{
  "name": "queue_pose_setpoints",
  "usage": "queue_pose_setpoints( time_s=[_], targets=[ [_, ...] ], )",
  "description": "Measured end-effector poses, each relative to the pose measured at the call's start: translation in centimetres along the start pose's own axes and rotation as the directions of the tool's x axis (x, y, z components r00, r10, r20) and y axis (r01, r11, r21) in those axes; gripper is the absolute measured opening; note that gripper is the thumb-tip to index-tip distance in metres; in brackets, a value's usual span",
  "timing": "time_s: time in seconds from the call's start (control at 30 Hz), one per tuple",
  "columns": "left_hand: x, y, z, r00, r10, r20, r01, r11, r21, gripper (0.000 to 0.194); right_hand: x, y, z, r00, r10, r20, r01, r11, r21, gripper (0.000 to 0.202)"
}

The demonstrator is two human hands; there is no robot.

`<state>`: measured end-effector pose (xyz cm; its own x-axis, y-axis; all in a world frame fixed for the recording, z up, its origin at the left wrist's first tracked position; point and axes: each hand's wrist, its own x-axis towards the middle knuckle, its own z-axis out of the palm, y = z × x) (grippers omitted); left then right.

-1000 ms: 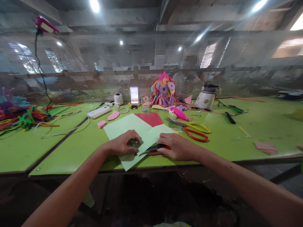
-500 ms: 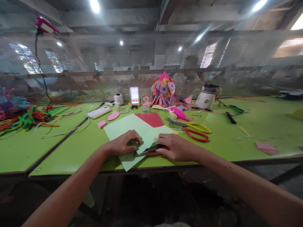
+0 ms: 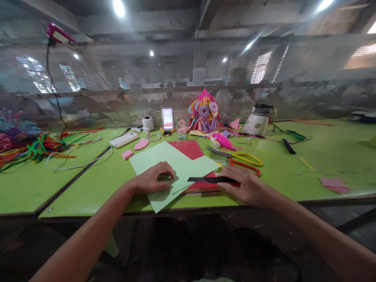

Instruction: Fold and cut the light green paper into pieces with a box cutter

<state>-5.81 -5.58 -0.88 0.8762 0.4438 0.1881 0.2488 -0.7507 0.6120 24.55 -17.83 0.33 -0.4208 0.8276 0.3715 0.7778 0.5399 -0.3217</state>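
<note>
Bare left forearm [image 3: 100,227], slim and smooth, narrowing to an ungloved left hand [image 3: 155,178]; bare right forearm [image 3: 320,231], likewise tapering to an ungloved right hand [image 3: 246,183]. Lower clothing is lost in shadow.

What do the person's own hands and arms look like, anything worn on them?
The left hand and right hand are ungloved. The left forearm and right forearm are bare to the picture's edge: no sleeve, watch or bracelet shows.
</note>
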Motion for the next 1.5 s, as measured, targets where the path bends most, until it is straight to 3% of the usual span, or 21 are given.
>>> queue_pose_setpoints(
  time_s=[0.13,0.27,0.4,0.5,0.67,0.8,0.97,1.07,1.17,1.23,1.3,1.4,1.47,1.5],
  targets=[
    [0.2,0.4,0.5,0.997,-0.057,-0.055,0.061,0.995,0.082,0.030,0.2,3.2,-0.7,0.987,0.086,-0.138,-0.100,0.990,-0.095,0.020],
    [0.6,1.0,1.2,0.996,-0.054,-0.077,0.068,0.977,0.202,0.039,1.4,6.8,-1.2,0.936,0.244,-0.254,-0.296,0.935,-0.195,0.024],
    [0.8,1.8,1.6,0.997,-0.057,-0.060,0.075,0.937,0.340,0.046,3.1,8.2,-0.7,0.851,0.478,-0.216,-0.525,0.785,-0.330,0.033],
    [1.0,2.3,1.9,0.995,-0.081,-0.066,0.101,0.905,0.412,0.048,4.5,8.0,0.5,0.823,0.537,-0.186,-0.562,0.719,-0.408,0.035],
    [1.6,2.8,2.3,0.993,-0.070,-0.093,0.105,0.881,0.461,0.049,7.2,7.8,2.0,0.843,0.517,-0.148,-0.522,0.722,-0.453,0.028],
    [2.0,3.1,2.5,0.989,-0.104,-0.106,0.141,0.886,0.442,0.051,9.6,7.6,1.5,0.877,0.478,-0.052,-0.448,0.774,-0.447,0.022],
    [1.4,2.5,2.8,0.981,-0.155,-0.119,0.186,0.927,0.325,0.060,10.5,6.3,0.1,0.967,0.209,0.143,-0.156,0.938,-0.311,0.035],
    [0.9,2.1,3.1,0.976,-0.169,-0.134,0.200,0.940,0.277,0.064,9.6,6.0,0.3,0.954,0.037,0.296,0.013,0.986,-0.167,0.050],
    [0.7,1.9,3.3,0.974,-0.174,-0.148,0.207,0.946,0.249,0.067,8.8,6.1,0.7,0.938,0.031,0.345,-0.019,0.999,-0.039,0.059],
    [0.7,1.7,3.3,0.967,-0.192,-0.169,0.225,0.951,0.211,0.063,8.5,6.2,0.8,0.931,0.083,0.354,-0.099,0.995,0.025,0.043],
    [0.9,1.3,2.9,0.946,-0.246,-0.212,0.280,0.948,0.148,0.055,8.5,6.6,0.6,0.942,0.132,0.308,-0.169,0.980,0.100,0.028],
    [1.7,0.7,1.5,0.901,-0.351,-0.255,0.379,0.923,0.067,0.047,8.8,8.2,0.1,0.967,0.235,0.094,-0.253,0.912,0.323,0.030],
    [2.5,0.5,0.2,0.917,-0.355,-0.182,0.370,0.927,0.056,0.042,9.1,9.9,-0.4,0.922,0.365,-0.133,-0.254,0.826,0.503,0.037],
    [3.1,0.5,-0.6,0.929,-0.344,-0.138,0.353,0.934,0.049,0.041,9.4,10.8,-0.6,0.856,0.441,-0.270,-0.226,0.789,0.571,0.040]
  ],
)
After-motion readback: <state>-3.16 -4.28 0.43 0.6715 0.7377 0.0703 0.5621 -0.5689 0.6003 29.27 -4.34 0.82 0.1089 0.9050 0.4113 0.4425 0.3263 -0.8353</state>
